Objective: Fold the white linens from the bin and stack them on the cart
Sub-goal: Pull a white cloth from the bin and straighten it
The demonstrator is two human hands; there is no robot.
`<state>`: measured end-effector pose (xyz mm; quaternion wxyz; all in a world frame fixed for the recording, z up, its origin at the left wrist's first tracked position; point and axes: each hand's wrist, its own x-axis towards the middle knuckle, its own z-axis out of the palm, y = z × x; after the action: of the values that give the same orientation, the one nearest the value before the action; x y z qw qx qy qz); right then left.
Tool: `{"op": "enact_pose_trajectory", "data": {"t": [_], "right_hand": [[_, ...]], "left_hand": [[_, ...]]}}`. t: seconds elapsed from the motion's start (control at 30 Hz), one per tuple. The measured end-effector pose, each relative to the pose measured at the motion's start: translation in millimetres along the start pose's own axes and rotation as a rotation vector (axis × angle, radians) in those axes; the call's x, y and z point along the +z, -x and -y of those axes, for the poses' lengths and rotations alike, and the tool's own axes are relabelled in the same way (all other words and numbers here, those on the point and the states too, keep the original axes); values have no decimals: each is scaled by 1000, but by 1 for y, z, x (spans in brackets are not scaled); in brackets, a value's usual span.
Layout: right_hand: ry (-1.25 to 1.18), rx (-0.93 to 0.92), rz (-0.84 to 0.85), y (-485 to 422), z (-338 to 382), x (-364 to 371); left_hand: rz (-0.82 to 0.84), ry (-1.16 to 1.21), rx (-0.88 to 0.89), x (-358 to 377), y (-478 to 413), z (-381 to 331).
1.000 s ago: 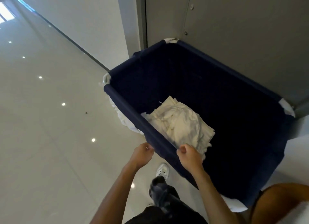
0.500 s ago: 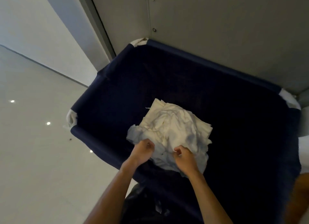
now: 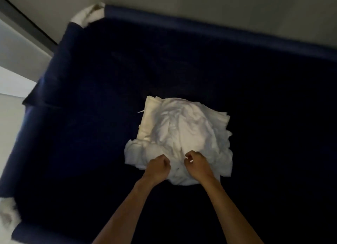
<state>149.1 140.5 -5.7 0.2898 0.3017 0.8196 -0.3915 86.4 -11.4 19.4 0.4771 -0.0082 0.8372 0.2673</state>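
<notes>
Both hands, left hand (image 3: 158,166) and right hand (image 3: 198,164), side by side, fingers curled, grip the near edge of the white linens (image 3: 182,130) piled inside the navy fabric bin (image 3: 200,27)

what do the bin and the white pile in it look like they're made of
Bin: dark navy fabric, matte, possibly canvas; its rim wraps and creases like cloth over a frame. White linens: soft matte cloth, likely cotton; crumpled, with layered folded edges.
</notes>
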Motion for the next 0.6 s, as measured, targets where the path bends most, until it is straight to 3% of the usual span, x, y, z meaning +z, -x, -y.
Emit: {"op": "enact_pose_trajectory", "data": {"t": [0.27,0.5,0.6], "right_hand": [[129,15,105,-110,-8,89],[403,-27,195,-177,-29,141],[461,-39,129,-187,-32,156]], "left_hand": [[51,-117,-31,-1,-116,61],[177,-190,-58,16,-170,119],[165,-187,-68,13,-177,137]]}}
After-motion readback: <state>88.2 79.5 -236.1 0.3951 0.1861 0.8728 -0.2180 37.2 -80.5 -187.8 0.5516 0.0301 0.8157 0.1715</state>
